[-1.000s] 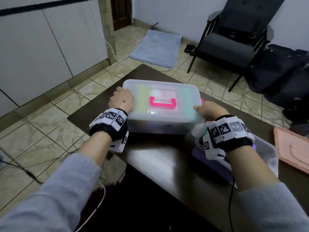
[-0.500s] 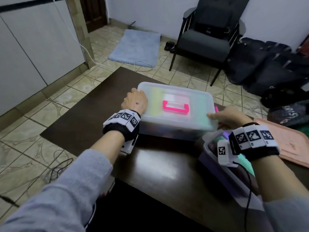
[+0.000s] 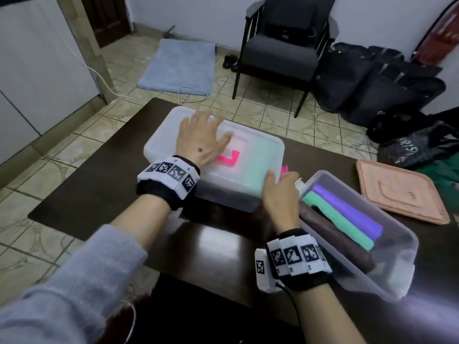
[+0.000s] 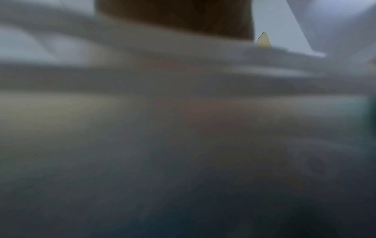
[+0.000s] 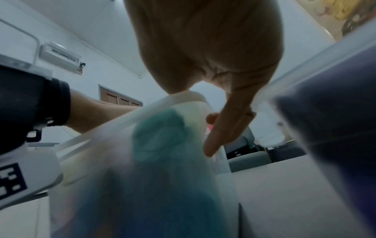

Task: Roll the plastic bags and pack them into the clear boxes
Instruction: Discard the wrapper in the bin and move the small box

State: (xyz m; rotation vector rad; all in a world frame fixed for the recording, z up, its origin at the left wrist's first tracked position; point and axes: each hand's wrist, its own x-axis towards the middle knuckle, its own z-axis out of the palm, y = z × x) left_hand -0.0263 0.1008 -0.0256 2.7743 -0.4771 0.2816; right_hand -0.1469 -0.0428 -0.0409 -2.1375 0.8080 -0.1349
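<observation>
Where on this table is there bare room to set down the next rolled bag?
Bare wood shows left of the lidded box, out to the table edge, and in front of it between the two forearms. The right side is crowded: the open box of rolls sits close beside the lidded one, the right hand fills that gap, and the pink lid lies beyond.

The lidded box (image 3: 253, 155) sat on the table (image 3: 104, 189). Just to its right stood an open box (image 3: 397, 247) with rolled bags (image 3: 340, 214) lying inside. A loose lid (image 3: 402, 192) lay farther right. Behind the lidded box, on the floor, stood a chair (image 3: 280, 48).
</observation>
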